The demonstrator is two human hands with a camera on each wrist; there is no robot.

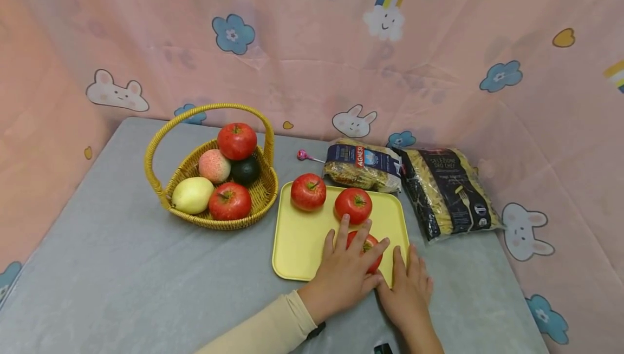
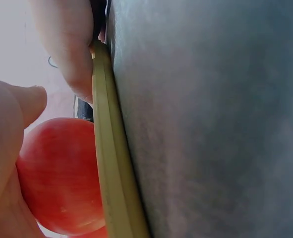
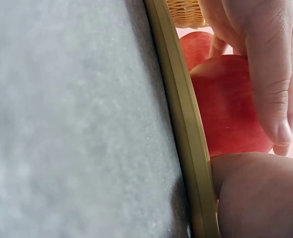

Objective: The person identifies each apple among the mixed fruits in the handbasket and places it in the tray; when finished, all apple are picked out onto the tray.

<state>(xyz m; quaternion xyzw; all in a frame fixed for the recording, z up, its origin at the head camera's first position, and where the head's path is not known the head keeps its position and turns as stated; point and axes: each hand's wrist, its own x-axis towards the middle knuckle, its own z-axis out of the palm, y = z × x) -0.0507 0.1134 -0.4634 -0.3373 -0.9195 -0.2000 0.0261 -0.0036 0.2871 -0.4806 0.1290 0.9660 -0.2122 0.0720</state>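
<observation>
Three red apples sit on a yellow rectangular tray (image 1: 302,246). My left hand (image 1: 341,275) spreads its fingers over the front apple (image 2: 62,173), partly covering it; in the right wrist view its fingers lie almost straight along this apple. Another apple (image 1: 353,206) stands just beyond the fingertips, and a third apple (image 1: 308,192) sits at the tray's back left. At the tray's front right corner is my right hand (image 1: 407,294), fingers extended along the side. Its thumb (image 3: 255,183) lies over the rim, close to the front apple.
Left of the tray stands a yellow wicker basket (image 1: 274,191) holding two apples, a peach, a dark green avocado and a pale yellow fruit. Behind the tray lie a lollipop (image 1: 303,155) and a pasta bag (image 1: 363,164); a larger pasta bag (image 1: 448,191) lies to the right.
</observation>
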